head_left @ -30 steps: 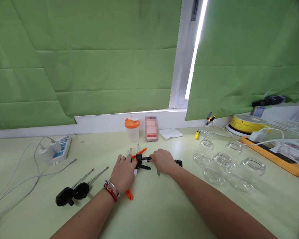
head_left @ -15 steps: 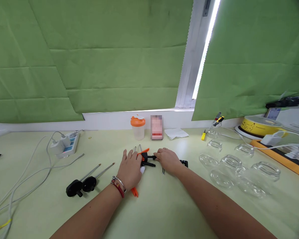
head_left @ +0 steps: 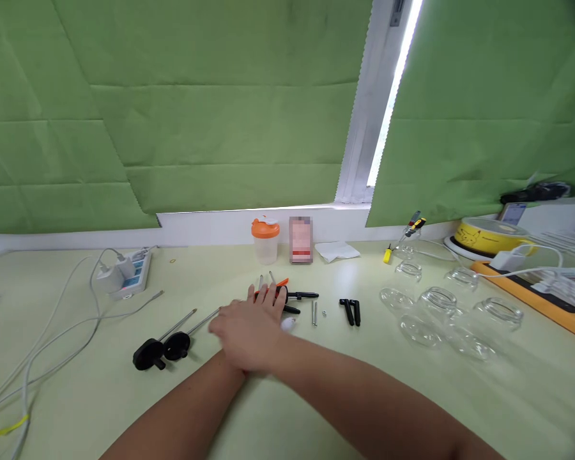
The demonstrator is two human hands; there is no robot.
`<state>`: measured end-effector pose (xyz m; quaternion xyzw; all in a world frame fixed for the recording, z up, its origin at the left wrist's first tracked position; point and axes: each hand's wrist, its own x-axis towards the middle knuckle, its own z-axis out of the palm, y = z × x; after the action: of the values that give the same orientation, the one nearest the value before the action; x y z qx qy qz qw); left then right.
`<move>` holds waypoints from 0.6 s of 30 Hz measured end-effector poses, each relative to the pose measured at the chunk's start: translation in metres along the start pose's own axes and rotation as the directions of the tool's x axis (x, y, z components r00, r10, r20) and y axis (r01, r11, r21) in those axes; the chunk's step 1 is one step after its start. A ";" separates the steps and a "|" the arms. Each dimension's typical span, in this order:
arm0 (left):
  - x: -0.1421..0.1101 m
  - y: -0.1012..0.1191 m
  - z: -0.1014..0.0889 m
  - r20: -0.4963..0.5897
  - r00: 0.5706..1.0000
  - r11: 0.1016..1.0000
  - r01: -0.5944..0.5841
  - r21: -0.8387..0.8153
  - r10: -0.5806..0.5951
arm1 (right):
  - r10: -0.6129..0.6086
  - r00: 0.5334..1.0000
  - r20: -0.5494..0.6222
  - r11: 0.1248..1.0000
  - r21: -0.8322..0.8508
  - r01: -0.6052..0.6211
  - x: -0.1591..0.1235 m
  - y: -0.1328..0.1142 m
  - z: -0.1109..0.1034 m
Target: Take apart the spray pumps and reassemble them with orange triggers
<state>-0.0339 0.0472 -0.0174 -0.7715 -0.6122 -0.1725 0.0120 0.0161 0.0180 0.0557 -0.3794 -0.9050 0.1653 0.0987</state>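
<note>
My left hand (head_left: 268, 298) lies flat with its fingers stretched over an orange and black hand tool (head_left: 298, 296) in the middle of the pale green table (head_left: 316, 396). My right hand (head_left: 234, 329) crosses over my left wrist; it is smeared by motion and its fingers are unclear. It is nearest to two metal rods with black round knobs (head_left: 161, 349) lying to the left. Two thin metal pins (head_left: 314, 314) and a pair of black clips (head_left: 351, 311) lie to the right of the tool.
Several clear glass jars (head_left: 436, 313) lie at the right. An orange-lidded cup (head_left: 265, 239), a phone (head_left: 300, 239) and a tissue (head_left: 338, 251) stand by the wall. A power strip (head_left: 124, 275) with cables is at the left, a yellow spool (head_left: 483, 236) at the far right.
My right hand has left the tool and the pins and swung left across my left wrist. My left hand stays on the tool. The pins and black clips are now uncovered.
</note>
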 end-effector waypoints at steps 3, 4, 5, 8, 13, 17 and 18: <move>0.000 -0.002 0.001 0.034 0.999 0.994 -0.025 0.109 0.021 | -0.294 0.949 0.116 0.956 0.035 0.292 0.016 -0.031 0.012; -0.001 -0.003 0.001 0.039 0.999 0.989 -0.034 0.143 0.029 | -0.348 0.918 0.189 0.937 0.053 0.344 0.023 -0.038 0.015; -0.003 -0.004 0.000 0.039 0.999 0.985 -0.043 0.166 0.037 | -0.353 0.901 0.251 0.935 0.056 0.350 0.029 -0.044 0.018; -0.005 -0.004 -0.001 0.027 0.998 0.982 -0.061 0.178 0.057 | -0.350 0.853 0.387 0.934 0.080 0.347 0.045 -0.055 0.027; -0.004 -0.003 -0.001 0.023 0.998 0.983 -0.059 0.175 0.056 | -0.342 0.810 0.477 0.932 0.059 0.358 0.054 -0.060 0.033; -0.002 -0.003 -0.002 0.002 0.998 0.983 -0.055 0.177 0.056 | -0.286 0.850 0.442 0.950 0.013 0.312 0.053 -0.056 0.033; -0.002 -0.003 -0.002 -0.002 0.998 0.982 -0.058 0.179 0.059 | -0.264 0.878 0.399 0.958 0.003 0.287 0.052 -0.054 0.033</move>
<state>-0.0376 0.0454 -0.0170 -0.7845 -0.6022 -0.1190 0.0886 -0.0652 0.0126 0.0480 -0.2082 -0.9551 0.1974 -0.0743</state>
